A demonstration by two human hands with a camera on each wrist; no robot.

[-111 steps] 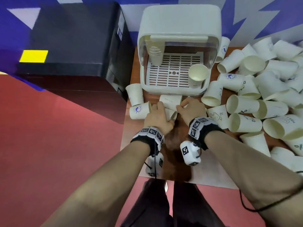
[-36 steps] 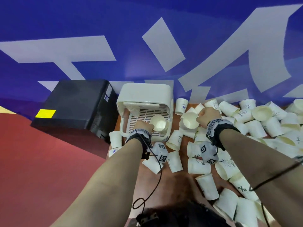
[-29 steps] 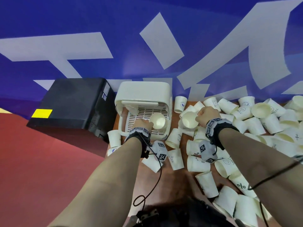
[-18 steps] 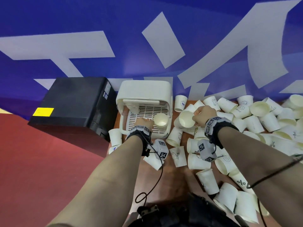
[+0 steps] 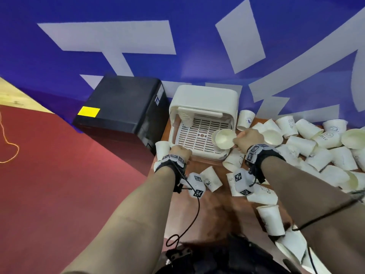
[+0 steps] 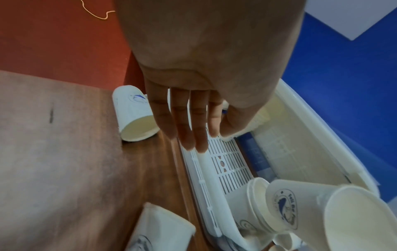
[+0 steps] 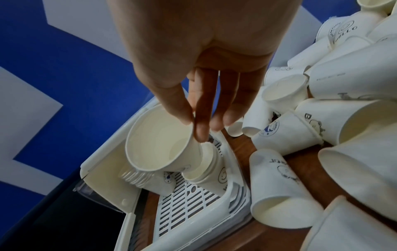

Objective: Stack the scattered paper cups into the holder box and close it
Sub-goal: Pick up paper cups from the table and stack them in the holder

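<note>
The white holder box (image 5: 203, 97) stands with its lid raised over a slatted tray (image 5: 197, 135). A stack of cups (image 5: 185, 120) leans in its back left corner. My right hand (image 5: 246, 139) pinches the rim of a paper cup (image 5: 224, 138) over the front right corner. In the right wrist view this cup (image 7: 154, 146) hangs tilted, its base at the mouth of a short cup stack (image 7: 206, 171); thumb and fingers (image 7: 193, 122) hold the rim. My left hand (image 5: 180, 152) lies at the box's front left rim, fingers (image 6: 193, 135) straight, holding nothing.
Several loose cups (image 5: 308, 143) are heaped on the wooden table (image 5: 217, 210) right of the box, and more lie in front of it. One cup (image 6: 135, 115) lies at the left edge. A black cabinet (image 5: 122, 107) stands left of the box, against the blue wall.
My right hand has carried its cup left from the heap to the box's front right corner. My left hand has drawn back from the tray to the front left rim.
</note>
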